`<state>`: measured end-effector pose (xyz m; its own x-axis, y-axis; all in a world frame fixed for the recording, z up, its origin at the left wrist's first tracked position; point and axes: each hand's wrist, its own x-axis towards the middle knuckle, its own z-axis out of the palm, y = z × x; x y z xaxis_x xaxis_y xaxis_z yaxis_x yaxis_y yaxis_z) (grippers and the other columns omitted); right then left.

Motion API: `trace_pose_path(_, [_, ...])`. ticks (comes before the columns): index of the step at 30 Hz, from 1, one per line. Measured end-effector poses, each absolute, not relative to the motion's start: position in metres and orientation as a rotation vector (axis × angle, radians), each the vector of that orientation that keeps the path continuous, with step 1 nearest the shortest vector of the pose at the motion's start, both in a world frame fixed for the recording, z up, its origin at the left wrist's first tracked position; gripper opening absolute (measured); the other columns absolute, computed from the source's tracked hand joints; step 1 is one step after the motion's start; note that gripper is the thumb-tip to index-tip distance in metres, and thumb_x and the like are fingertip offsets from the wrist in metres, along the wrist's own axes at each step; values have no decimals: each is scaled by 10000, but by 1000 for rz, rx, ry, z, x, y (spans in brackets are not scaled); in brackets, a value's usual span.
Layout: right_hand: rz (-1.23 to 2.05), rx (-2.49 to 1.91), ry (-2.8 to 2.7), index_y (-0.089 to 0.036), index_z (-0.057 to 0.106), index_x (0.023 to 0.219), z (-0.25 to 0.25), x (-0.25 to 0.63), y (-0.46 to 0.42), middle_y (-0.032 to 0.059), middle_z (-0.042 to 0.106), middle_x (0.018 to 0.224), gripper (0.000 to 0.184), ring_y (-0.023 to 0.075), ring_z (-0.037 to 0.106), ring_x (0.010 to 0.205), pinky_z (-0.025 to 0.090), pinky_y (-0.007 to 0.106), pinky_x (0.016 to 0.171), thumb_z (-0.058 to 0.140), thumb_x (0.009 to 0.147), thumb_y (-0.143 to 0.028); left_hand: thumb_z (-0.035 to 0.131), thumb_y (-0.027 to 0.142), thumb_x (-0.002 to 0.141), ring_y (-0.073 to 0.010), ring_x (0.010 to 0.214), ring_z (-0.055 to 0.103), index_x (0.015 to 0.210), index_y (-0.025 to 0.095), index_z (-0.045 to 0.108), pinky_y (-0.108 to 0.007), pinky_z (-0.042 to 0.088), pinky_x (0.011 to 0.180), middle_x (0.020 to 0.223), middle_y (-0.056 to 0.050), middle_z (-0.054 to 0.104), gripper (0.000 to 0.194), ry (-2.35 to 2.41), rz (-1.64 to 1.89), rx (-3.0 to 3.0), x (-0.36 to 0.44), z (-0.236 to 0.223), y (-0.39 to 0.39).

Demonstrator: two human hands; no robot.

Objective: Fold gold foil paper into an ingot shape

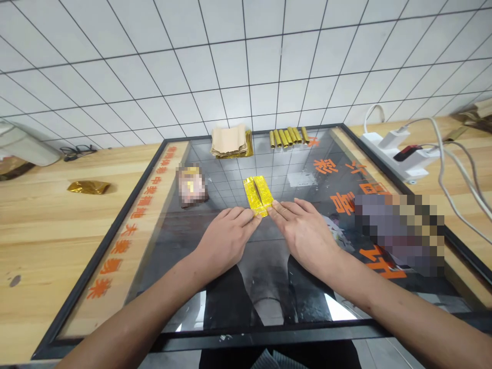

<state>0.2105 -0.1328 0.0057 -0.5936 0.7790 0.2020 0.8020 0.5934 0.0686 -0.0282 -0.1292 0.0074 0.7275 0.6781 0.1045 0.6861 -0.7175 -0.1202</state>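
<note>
A folded piece of gold foil paper (259,194) lies on the glass panel (215,184) in front of me. My left hand (226,238) rests flat on the glass, its fingertips pressing the near left corner of the foil. My right hand (303,230) lies flat too, fingers stretched out, with the fingertips touching the foil's near right corner. Neither hand grips anything. Behind the foil are a stack of tan and gold paper sheets (230,141) and a row of several rolled gold pieces (288,137).
The black-framed glass panel lies on a wooden table (46,220) against a white tiled wall. A crumpled gold scrap (88,187) lies at left. A white power strip (400,151) with cables sits at right. Blurred patches cover spots on the panel.
</note>
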Motion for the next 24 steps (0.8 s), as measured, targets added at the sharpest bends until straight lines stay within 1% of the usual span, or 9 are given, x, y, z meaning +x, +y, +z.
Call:
trace_pose_path(5, [-198,-1330,-2645,-156,685,1429,5,212,-132,113,717,1474,402,256,653,1340,439,468,1166,497,1076,-115,476,141,1069,-282,1141,646,1418,131,658,-441,530,979,1232,-123,709,394,-1094,-79,-2752,-24,8,-132])
trace_pose_path(8, [-195,-1341,-2643,-175,704,1415,6,211,-132,107,719,1472,417,262,657,1333,436,473,1169,481,1069,-108,478,126,1064,-273,1163,655,1379,137,682,-433,525,998,1256,-117,723,376,-1108,-166,-2764,-25,7,-131])
trace_pose_path(11, [-194,-1347,-2649,-162,700,1425,7,211,-131,108,711,1487,429,264,659,1331,437,476,1170,471,1066,-104,470,114,1066,-257,1177,667,1322,148,712,-425,520,1016,1265,-96,746,354,-1105,-290,-2799,-30,6,-129])
trace_pose_path(15, [-197,-1341,-2662,-150,704,1412,7,212,-131,116,712,1482,420,263,665,1323,444,479,1166,495,1052,-92,463,102,1067,-242,1162,691,1287,164,733,-418,532,988,1267,-73,767,353,-1110,-377,-2831,-34,6,-126])
trace_pose_path(20, [-228,-1299,-2648,-142,704,1400,3,214,-130,102,724,1467,412,252,669,1306,442,469,1158,494,1051,-84,461,95,1067,-233,1181,698,1305,187,735,-418,541,979,1311,-67,766,374,-1129,-377,-2844,-36,6,-126])
trace_pose_path(24, [-246,-1279,-2622,-127,706,1395,1,215,-130,108,735,1451,406,258,672,1291,436,466,1145,494,1049,-93,480,107,1065,-240,1197,693,1322,182,731,-422,550,974,1305,-83,762,367,-1107,-354,-2828,-36,4,-126])
